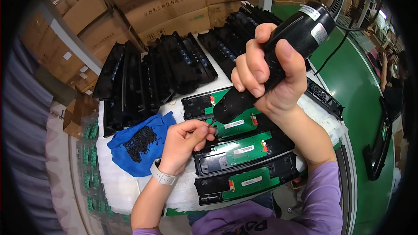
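Note:
My right hand (272,72) is wrapped round a black electric screwdriver (300,26), tilted with its bit pointing down and left. At the bit, my left hand (185,141) has thumb and forefinger pinched; what lies between them is too small to make out. Beneath the tool is a black plastic housing (191,108) with a green circuit board (237,126), partly hidden by the tool and hands. Nearer me lie two more black housings, with a middle board (230,151) and a near board (250,182). Left of my left hand, a blue cloth (119,148) bears a heap of small black screws (141,143).
Long black plastic housings (174,65) crowd the table's far side. White padding (117,191) covers the tabletop. Cardboard boxes (165,8) are stacked behind. More green boards (89,161) stand at the left edge. A black cable (335,43) hangs at the right.

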